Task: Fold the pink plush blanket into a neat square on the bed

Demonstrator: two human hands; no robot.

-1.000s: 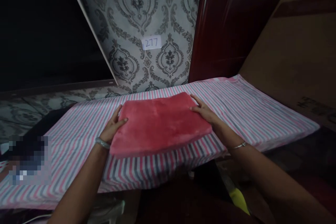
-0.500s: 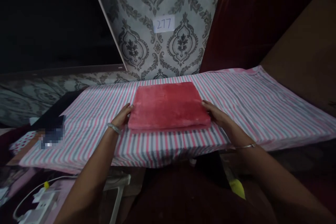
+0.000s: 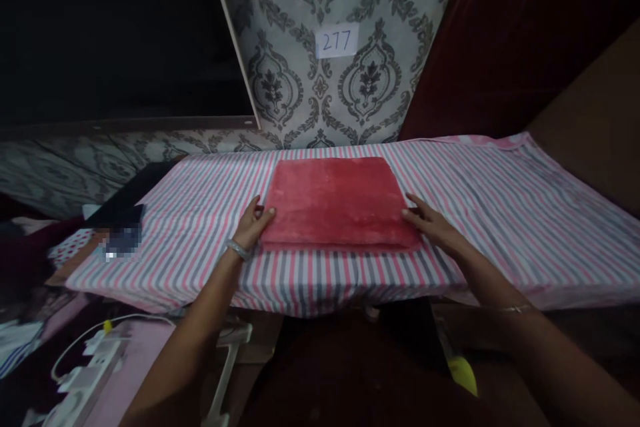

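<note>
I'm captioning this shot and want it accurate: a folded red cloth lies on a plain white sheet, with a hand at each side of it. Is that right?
Not quite: the sheet is striped in pink, grey and white, not plain white, as the head view shows. The folded red cloth does lie on it, with a hand at each side.

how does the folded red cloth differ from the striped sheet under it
The folded red cloth is plain red, while the striped sheet has pink, grey and white stripes. The folded red cloth is a thick, compact rectangle; the striped sheet is spread out and covers far more area. The striped sheet hangs down at the near edge, whereas the folded red cloth lies wholly on top. Both look like soft fabric.
</note>
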